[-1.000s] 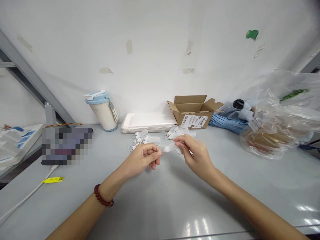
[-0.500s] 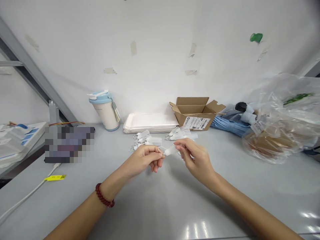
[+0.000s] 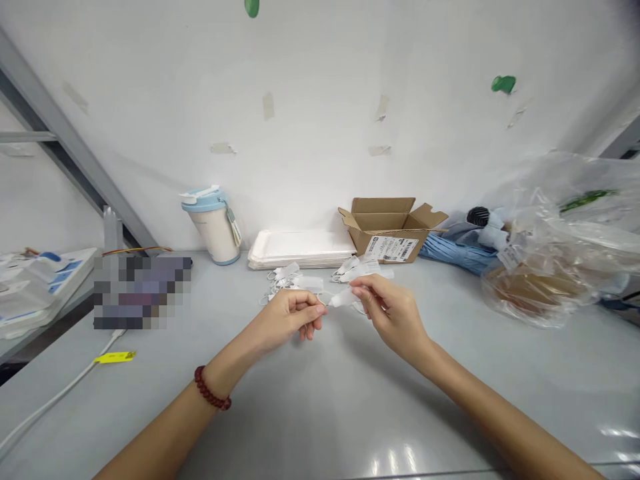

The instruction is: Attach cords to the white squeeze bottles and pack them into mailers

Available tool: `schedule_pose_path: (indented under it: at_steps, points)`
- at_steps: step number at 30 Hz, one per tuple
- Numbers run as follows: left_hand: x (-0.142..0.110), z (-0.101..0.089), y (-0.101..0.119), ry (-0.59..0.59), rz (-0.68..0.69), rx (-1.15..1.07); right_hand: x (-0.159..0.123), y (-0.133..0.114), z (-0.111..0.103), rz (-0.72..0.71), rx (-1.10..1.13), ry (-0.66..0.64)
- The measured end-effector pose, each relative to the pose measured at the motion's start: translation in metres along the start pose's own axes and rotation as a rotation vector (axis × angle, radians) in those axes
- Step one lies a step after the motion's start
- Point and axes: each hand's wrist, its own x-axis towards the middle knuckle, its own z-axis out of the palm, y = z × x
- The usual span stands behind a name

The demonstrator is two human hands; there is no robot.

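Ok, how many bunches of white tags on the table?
2: one bunch in front of the white trays, another bunch in front of the cardboard box. The left hand and right hand hold another tag and may hide more.

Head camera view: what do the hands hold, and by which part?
The right hand pinches one end of a small white plastic tag; the left hand's fingertips seem to hold its thin loop, though this is hard to see.

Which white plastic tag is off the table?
The tag held up between the left hand and right hand; the others lie in a left pile and a right pile on the table.
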Motion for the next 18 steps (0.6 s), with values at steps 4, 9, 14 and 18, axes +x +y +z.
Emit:
schedule_pose_path:
  at_steps: [4,9,14,18]
  points:
    - [0.0014,0.0039,-0.0025,0.045,0.013,0.008,-0.0016,0.0010,0.0022,0.055,0.033,-0.020]
    - [0.0028,0.0054,-0.0064,0.056,0.004,0.035,-0.0027,0.0026,0.0057,0.111,0.097,-0.045]
    - [0.0030,0.0039,-0.0051,0.067,0.010,0.013,-0.0020,0.0021,0.0076,0.150,0.153,-0.043]
    - [0.0043,0.0022,-0.0028,0.076,-0.004,-0.043,-0.0003,0.0023,0.0063,0.151,0.179,-0.036]
